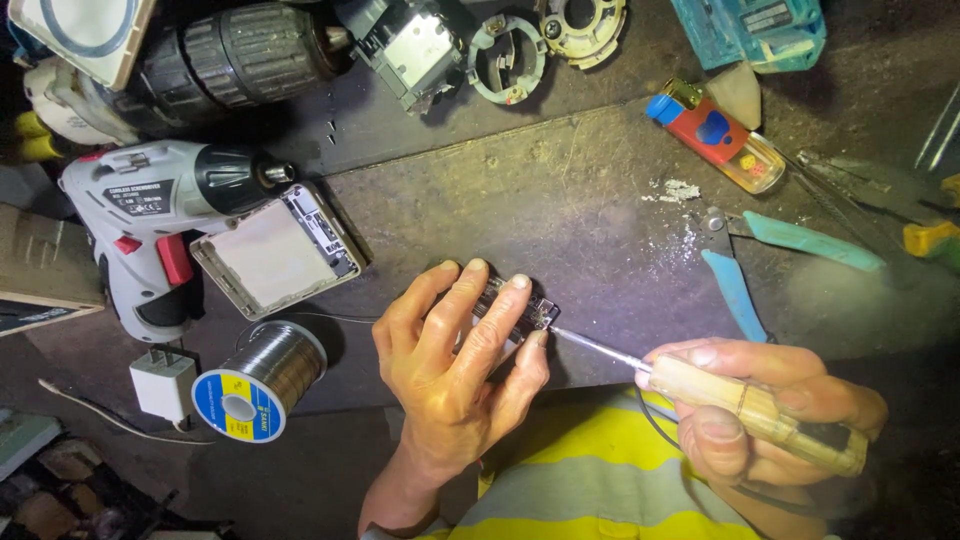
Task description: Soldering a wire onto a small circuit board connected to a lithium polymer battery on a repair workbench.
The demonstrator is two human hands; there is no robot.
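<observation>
Head view: left hand fingers clamp a small circuit board; right hand grips a wooden-handled soldering iron, tip touching it.

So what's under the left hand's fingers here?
Under the left hand lies a small dark circuit board, pressed to the metal plate. Only its right end shows, where the soldering iron tip touches it; the fingers cover the rest.

cordless drills: 2, grey-red plastic, black upper left | silver solder-wire spool: 1 | teal-handled pliers: 1 | white wall charger: 1
</observation>
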